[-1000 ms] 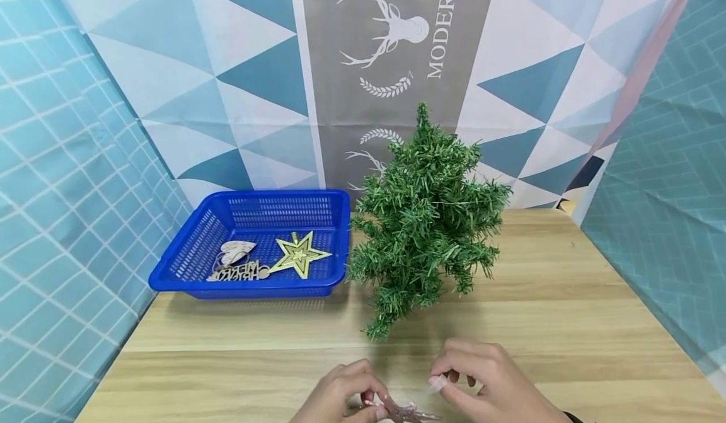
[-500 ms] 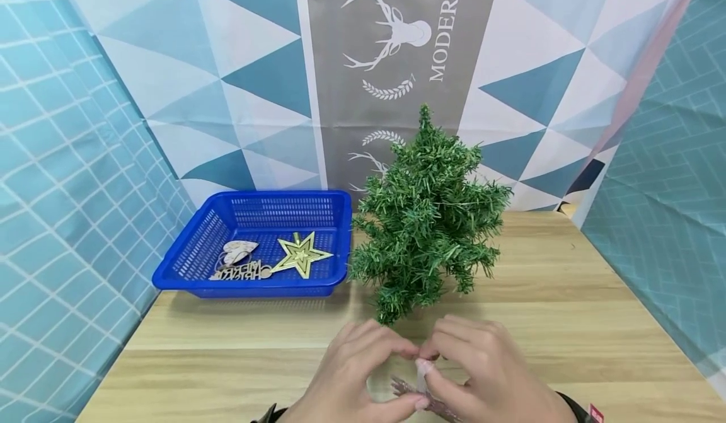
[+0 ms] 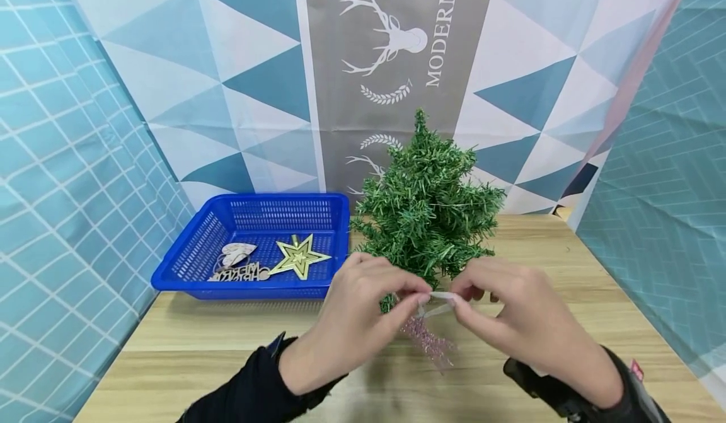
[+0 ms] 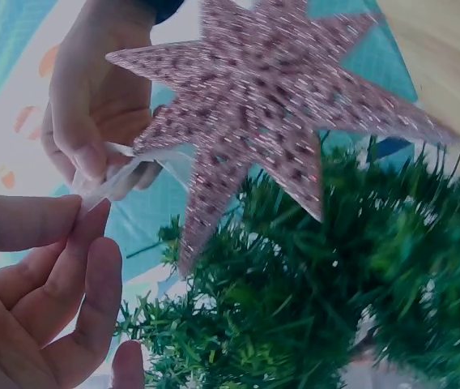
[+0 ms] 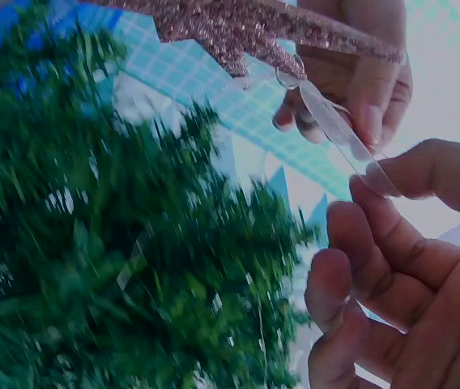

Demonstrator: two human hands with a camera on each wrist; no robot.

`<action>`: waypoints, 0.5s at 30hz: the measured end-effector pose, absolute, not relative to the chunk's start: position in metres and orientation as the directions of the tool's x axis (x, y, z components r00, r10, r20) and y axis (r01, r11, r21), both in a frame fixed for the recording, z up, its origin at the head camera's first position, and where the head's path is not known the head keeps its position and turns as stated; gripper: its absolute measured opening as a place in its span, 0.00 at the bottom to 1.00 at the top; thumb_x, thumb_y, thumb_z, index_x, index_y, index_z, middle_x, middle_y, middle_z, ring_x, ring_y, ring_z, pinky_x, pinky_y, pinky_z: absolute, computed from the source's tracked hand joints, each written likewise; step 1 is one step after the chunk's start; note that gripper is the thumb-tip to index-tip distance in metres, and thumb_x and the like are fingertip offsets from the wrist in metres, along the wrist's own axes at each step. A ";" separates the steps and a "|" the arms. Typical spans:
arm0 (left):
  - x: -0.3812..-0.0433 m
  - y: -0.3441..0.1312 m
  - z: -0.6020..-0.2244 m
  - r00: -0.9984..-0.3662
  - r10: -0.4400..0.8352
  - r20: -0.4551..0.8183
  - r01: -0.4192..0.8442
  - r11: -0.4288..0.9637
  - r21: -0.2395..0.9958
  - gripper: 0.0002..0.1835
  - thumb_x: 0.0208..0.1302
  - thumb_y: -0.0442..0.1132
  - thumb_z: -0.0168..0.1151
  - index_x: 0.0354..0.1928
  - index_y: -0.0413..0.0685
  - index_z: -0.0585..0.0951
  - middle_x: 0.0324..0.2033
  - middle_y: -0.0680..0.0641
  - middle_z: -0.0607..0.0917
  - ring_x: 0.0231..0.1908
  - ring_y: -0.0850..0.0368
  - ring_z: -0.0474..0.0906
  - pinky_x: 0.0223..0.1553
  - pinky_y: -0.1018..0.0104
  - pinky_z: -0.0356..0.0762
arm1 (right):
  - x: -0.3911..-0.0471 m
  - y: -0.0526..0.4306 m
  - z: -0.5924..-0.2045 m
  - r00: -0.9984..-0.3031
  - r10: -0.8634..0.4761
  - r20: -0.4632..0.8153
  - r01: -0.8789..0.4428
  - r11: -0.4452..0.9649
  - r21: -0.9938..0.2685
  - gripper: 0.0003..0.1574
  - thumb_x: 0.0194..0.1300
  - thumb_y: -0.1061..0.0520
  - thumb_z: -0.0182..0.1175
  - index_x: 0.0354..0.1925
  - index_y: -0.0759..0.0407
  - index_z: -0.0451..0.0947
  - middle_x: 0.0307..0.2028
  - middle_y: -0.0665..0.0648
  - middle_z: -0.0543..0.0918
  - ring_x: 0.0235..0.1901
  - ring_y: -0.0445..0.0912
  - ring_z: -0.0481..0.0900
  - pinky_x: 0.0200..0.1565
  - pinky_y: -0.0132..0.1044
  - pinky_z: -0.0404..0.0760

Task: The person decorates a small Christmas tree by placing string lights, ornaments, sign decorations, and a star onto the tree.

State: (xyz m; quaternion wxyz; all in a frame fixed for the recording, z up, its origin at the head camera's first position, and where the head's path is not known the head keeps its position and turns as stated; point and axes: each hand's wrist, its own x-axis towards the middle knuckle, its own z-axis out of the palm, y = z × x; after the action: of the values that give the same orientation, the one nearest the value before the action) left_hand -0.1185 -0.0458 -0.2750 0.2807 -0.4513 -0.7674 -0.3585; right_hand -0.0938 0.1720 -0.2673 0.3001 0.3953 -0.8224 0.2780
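left hand (image 3: 354, 322): raised above the table in front of the small tree, thumb and forefinger pinched on one end of a pale ribbon loop; the other fingers curl loosely beneath. a dark sleeve covers the forearm.
right hand (image 3: 524, 322): level with the left and just beside it, fingertips pinching the other end of the same loop, so the ribbon is drawn out between the two hands. a black wrist strap shows at the cuff.
ribbon loop (image 3: 437, 303): thin, translucent white, stretched nearly flat between the fingertips; in the right wrist view it runs from a small ring on the ornament to the right hand's fingers (image 5: 408, 182).
glitter star (image 3: 429, 342): pink, many-pointed, hanging from the loop below and between the hands, clear of the table top; the left wrist view shows its sparkling face (image 4: 274, 105) close against the green needles.
tree (image 3: 426, 205): a small artificial fir, upright on the table just behind the hands, its lower branches meeting the knuckles in the head view.
basket (image 3: 187, 265): blue plastic mesh, on the table to the left of the tree, well apart from the hands.
in the basket: a gold star (image 3: 297, 257), a wooden word ornament (image 3: 238, 273) and a pale wooden piece (image 3: 237, 253) lying flat.
table (image 3: 567, 297): light wood grain.
backdrop (image 3: 397, 51): blue and white triangles with a grey banner showing a stag's head and the word "modern".
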 end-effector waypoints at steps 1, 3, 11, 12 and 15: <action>-0.121 -0.044 -0.271 -0.425 0.495 0.758 0.896 0.349 0.275 0.02 0.56 0.37 0.70 0.32 0.52 0.86 0.26 0.59 0.85 0.27 0.69 0.73 0.37 0.69 0.64 | -0.095 0.175 -0.264 -0.515 -0.480 0.710 -0.814 0.534 -0.229 0.06 0.64 0.57 0.61 0.33 0.44 0.78 0.29 0.39 0.77 0.28 0.33 0.73 0.29 0.21 0.70; -0.126 -0.040 -0.266 -0.403 0.493 0.771 0.897 0.382 0.224 0.02 0.56 0.37 0.70 0.31 0.53 0.86 0.26 0.59 0.84 0.27 0.66 0.72 0.36 0.67 0.63 | -0.098 0.180 -0.259 -0.541 -0.463 0.702 -0.796 0.553 -0.248 0.10 0.61 0.61 0.64 0.33 0.43 0.78 0.29 0.38 0.77 0.28 0.33 0.72 0.29 0.22 0.68; -0.143 -0.025 -0.262 -0.337 0.459 0.822 0.801 0.598 -0.006 0.04 0.61 0.40 0.66 0.29 0.57 0.86 0.29 0.56 0.75 0.34 0.55 0.66 0.44 0.53 0.61 | -0.111 0.186 -0.250 -0.697 -0.366 0.617 -0.671 0.636 -0.380 0.13 0.58 0.65 0.66 0.32 0.45 0.80 0.26 0.38 0.75 0.26 0.35 0.70 0.26 0.28 0.67; -0.144 -0.024 -0.263 -0.336 0.456 0.824 0.779 0.626 -0.029 0.05 0.62 0.41 0.65 0.29 0.58 0.86 0.29 0.55 0.73 0.34 0.54 0.64 0.44 0.51 0.60 | -0.112 0.186 -0.251 -0.713 -0.355 0.605 -0.657 0.640 -0.399 0.12 0.60 0.65 0.65 0.32 0.45 0.80 0.25 0.39 0.75 0.25 0.36 0.69 0.26 0.29 0.67; -0.148 -0.020 -0.266 -0.305 0.437 0.847 0.724 0.684 -0.092 0.07 0.62 0.40 0.64 0.28 0.59 0.85 0.27 0.54 0.69 0.33 0.53 0.62 0.45 0.48 0.59 | -0.117 0.185 -0.253 -0.727 -0.320 0.608 -0.625 0.675 -0.392 0.09 0.61 0.63 0.64 0.33 0.47 0.81 0.25 0.40 0.74 0.24 0.36 0.67 0.26 0.29 0.66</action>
State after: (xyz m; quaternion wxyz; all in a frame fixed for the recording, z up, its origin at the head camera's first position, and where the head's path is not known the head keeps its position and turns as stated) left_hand -0.1484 -0.0202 -0.2659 0.4624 -0.3659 -0.7926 -0.1552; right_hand -0.1171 0.1853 -0.2531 0.2538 0.2689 -0.8792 0.3005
